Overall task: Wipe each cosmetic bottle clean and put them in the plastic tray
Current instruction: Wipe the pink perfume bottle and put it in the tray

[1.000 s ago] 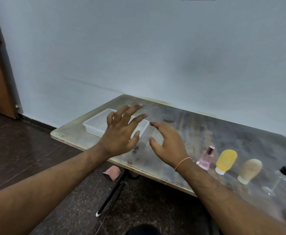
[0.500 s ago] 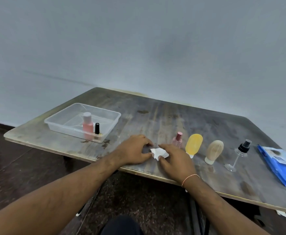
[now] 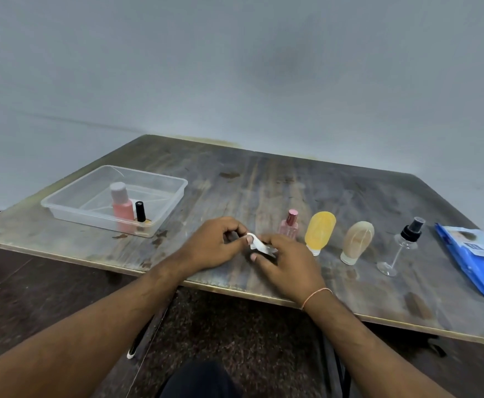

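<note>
Fingers of both your left hand (image 3: pixel 215 245) and right hand (image 3: pixel 288 265) pinch the white wipe (image 3: pixel 256 245) near the counter's (image 3: pixel 263 182) front edge; fold it flat before taking the pink perfume bottle (image 3: pixel 289 227).

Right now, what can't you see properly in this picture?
Head view, the only one:
- White wipe: mostly covered by the left hand and right hand; blurred, so its fold is unclear.
- Small black-capped bottle in the plastic tray: too small to read.
- Blue packet: cut off by the right edge.
- Pink perfume bottle: its base is hidden behind the right hand.
</note>
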Available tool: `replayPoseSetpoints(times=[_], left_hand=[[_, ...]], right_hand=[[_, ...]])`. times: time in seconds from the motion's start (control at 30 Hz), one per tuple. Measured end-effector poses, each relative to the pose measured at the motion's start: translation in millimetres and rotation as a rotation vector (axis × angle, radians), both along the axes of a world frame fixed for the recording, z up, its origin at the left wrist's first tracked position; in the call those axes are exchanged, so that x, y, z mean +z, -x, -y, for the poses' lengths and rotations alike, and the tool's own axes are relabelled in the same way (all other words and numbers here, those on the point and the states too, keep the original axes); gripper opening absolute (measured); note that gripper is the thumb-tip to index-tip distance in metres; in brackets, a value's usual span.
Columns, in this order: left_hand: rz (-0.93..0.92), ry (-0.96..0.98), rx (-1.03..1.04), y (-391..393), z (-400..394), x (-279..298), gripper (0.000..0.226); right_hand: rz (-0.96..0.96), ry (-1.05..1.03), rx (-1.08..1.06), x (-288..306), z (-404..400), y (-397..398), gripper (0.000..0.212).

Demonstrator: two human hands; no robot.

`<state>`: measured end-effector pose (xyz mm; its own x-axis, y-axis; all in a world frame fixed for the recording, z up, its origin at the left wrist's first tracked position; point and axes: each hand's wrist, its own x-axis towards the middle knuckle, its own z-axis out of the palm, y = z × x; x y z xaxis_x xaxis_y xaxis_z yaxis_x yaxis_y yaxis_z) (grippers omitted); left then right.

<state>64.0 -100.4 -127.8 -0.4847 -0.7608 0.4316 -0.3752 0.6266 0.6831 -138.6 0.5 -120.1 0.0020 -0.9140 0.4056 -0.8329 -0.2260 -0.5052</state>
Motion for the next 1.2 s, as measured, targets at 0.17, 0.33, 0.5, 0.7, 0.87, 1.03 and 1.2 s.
replayPoseSetpoints(times=[0.17,0.33,0.5,0.7,0.87,1.03,1.2], left_hand=[[-0.034,-0.019,-0.021,3,-1,5,0.018],[0.136,0.004,-0.148,23,-9,14,0.074],[0.235,0.018,-0.201,45,-12,25,0.114],[0.273,-0.011,-0.166,60,-6,26,0.121],[0.252,-0.006,-0.139,65,-2,18,0.117],[0.243,0.025,-0.108,67,-3,11,0.115],[0.128,0.009,-0.073,64,-4,8,0.119]], right_hand=[[0.559,0.043,-0.015,-3,1,9,0.022],[0.930,0.209,-0.101,2,-6,17,0.010],[1.036,0.299,-0.190,4,-8,21,0.013],[1.028,0.306,-0.188,5,-9,22,0.017],[1.010,0.304,-0.195,4,-8,22,0.025],[0.995,0.301,-0.208,3,-8,22,0.023],[0.952,0.298,-0.232,3,-8,22,0.016]])
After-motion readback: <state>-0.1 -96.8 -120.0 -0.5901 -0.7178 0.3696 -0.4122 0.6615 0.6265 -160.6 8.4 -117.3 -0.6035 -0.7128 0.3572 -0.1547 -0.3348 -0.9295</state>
